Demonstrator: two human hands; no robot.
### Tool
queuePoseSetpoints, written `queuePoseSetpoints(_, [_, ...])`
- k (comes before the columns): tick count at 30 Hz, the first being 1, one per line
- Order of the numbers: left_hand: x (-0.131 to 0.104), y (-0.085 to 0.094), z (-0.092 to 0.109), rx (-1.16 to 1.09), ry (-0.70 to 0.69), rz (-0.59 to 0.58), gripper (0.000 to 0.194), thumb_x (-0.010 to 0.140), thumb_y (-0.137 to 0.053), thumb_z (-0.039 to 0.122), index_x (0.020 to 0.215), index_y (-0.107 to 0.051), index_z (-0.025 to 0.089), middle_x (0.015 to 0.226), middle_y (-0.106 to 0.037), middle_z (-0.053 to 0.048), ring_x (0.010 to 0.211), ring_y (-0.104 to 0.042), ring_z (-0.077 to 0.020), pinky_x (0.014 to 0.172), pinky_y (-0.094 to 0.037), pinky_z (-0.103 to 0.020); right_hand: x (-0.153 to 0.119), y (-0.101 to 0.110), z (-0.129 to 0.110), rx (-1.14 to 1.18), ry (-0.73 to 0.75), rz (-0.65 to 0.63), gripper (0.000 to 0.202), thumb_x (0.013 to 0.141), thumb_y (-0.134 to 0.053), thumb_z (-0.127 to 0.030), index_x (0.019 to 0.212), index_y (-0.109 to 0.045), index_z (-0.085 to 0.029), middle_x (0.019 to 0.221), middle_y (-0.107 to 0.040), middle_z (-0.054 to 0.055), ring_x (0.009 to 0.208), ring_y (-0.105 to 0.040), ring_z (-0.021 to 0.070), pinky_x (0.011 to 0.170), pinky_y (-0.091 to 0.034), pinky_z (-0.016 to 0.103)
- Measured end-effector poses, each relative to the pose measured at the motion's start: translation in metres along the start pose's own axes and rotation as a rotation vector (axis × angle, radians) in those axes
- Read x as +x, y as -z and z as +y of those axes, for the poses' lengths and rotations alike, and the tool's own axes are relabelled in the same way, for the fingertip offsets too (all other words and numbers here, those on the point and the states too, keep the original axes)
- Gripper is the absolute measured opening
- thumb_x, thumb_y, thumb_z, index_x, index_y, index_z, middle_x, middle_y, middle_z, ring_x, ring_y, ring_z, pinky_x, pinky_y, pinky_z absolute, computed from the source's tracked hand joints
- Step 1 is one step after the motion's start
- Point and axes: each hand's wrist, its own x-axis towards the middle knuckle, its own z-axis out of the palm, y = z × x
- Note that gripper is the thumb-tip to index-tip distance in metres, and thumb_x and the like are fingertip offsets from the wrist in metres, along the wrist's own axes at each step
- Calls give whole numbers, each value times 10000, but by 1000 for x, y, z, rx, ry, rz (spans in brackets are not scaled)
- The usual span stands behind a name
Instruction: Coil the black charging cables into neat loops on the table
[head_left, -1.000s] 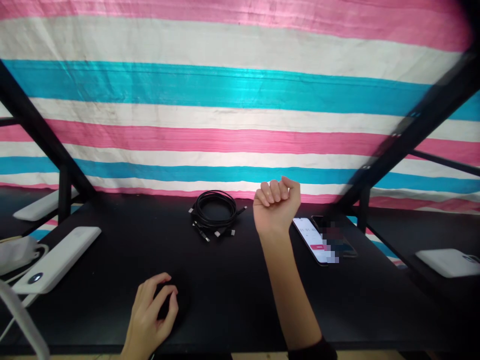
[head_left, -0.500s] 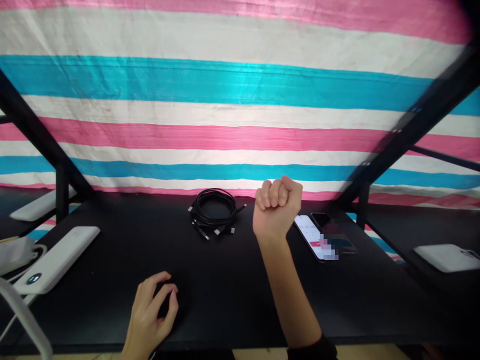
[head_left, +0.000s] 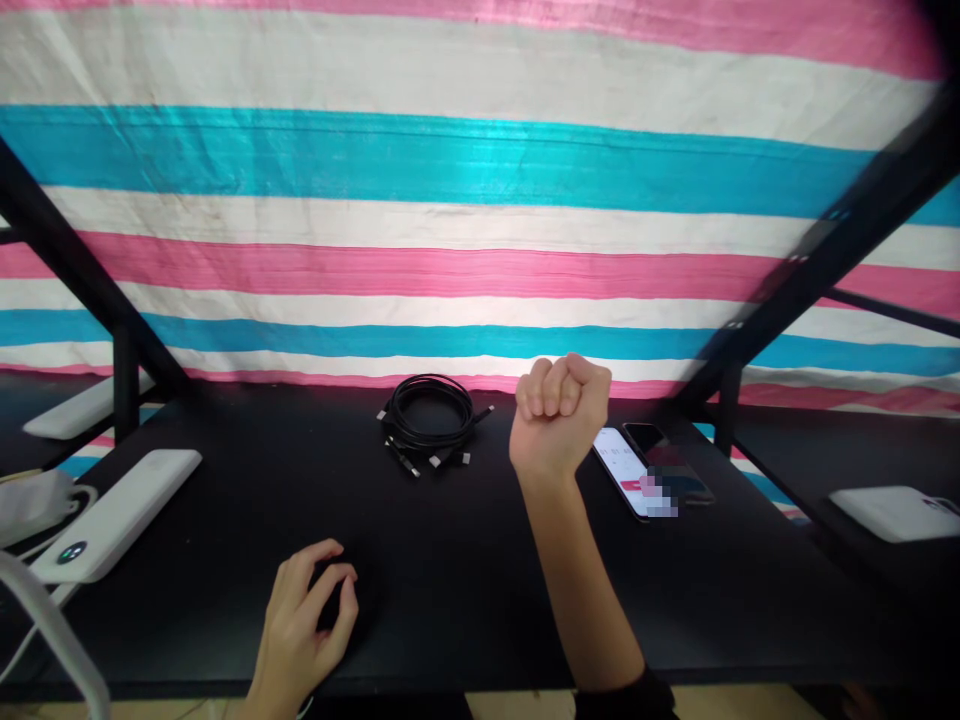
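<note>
The coil of thin black cable with small metal-tipped plugs [head_left: 427, 440] lies on the matte black tabletop [head_left: 450, 570], at its far side, just as it did a second ago. To the coil's right, the right hand [head_left: 559, 425] is raised, palm side towards the wearer; its fingers, loosely curled earlier, are now folded into a tighter fist that tilts slightly more to the right. Whether anything is inside it cannot be told. Nearer the wearer and left of the coil, the left hand [head_left: 304, 615] keeps its pose: fingers curved, a gap between thumb and forefinger. The two hands are well apart.

Right of the coil, beyond the fist, lies the slim phone with a lit white screen [head_left: 626, 468]; the fist now overlaps its upper left corner in view. Beside it is a dark-screened phone [head_left: 686, 482]. Well left of the coil, the long white plastic power bank [head_left: 124, 515] has not moved.
</note>
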Motion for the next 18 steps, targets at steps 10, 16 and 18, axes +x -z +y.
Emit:
queuePoseSetpoints(10, [0, 0, 2, 10, 22, -2, 124, 803, -537, 42, 826, -586, 153, 971, -536, -106, 873, -538, -200, 734, -443, -328, 28, 22, -1, 339, -529, -186, 269, 652, -658, -197, 551, -410, -198, 466, -254, -104, 358, -234, 32, 292, -194, 136])
queuePoseSetpoints(16, [1, 1, 2, 9, 34, 4, 125, 810, -529, 57, 828, -588, 166, 971, -546, -96, 870, -548, -190, 730, -455, -319, 39, 38, 5, 456, -578, -290, 109, 683, -647, -212, 706, -541, -207, 479, -286, -111, 366, -234, 39, 287, -204, 119])
queuePoseSetpoints(18, [1, 1, 2, 9, 38, 11, 122, 811, -529, 67, 825, -591, 172, 967, -552, -91, 868, -555, -188, 732, -460, -317, 40, 39, 5, 453, -561, -324, 92, 701, -633, -223, 727, -545, -210, 479, -276, -112, 365, -217, 43, 289, -196, 118])
